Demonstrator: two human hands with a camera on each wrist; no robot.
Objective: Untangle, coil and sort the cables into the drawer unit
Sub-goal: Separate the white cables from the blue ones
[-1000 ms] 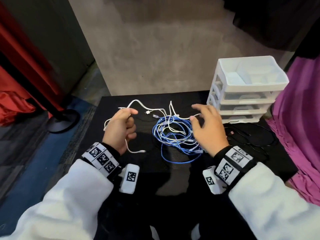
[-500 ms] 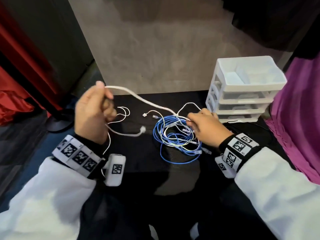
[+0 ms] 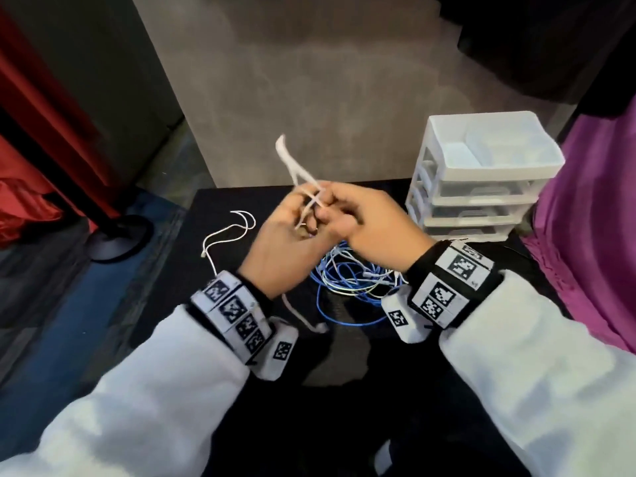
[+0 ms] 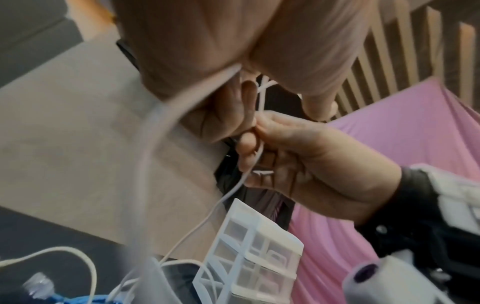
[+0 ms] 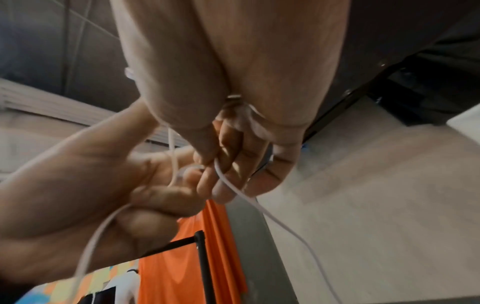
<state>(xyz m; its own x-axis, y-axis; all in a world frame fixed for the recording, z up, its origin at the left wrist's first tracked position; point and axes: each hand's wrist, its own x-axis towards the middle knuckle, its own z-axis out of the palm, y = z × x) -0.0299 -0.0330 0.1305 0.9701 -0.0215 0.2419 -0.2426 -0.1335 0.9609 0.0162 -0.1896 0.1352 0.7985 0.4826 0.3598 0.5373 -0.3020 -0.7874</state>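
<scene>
Both hands meet above the black table point(image 3: 220, 204), holding one white cable point(image 3: 292, 166). My left hand point(image 3: 292, 232) grips the cable, a folded loop of it sticking up past the fingers. My right hand point(image 3: 347, 215) pinches the same white cable point(image 4: 255, 158) right beside the left fingers. More of the white cable point(image 3: 227, 232) trails on the table to the left. A tangle of blue cable point(image 3: 347, 280) mixed with thin white ones lies under the hands. The white drawer unit point(image 3: 481, 177) stands at the back right, its drawers shut.
A thin black cable point(image 3: 516, 249) lies near the drawer unit's base. Purple cloth point(image 3: 592, 218) hangs along the right side. A black stand base point(image 3: 120, 235) and red fabric point(image 3: 34, 139) are on the floor at left. The table's far edge borders grey floor.
My left hand came back from the far left with the white cable, and my right hand rose off the blue tangle. Both now hold the cable together above the tangle.
</scene>
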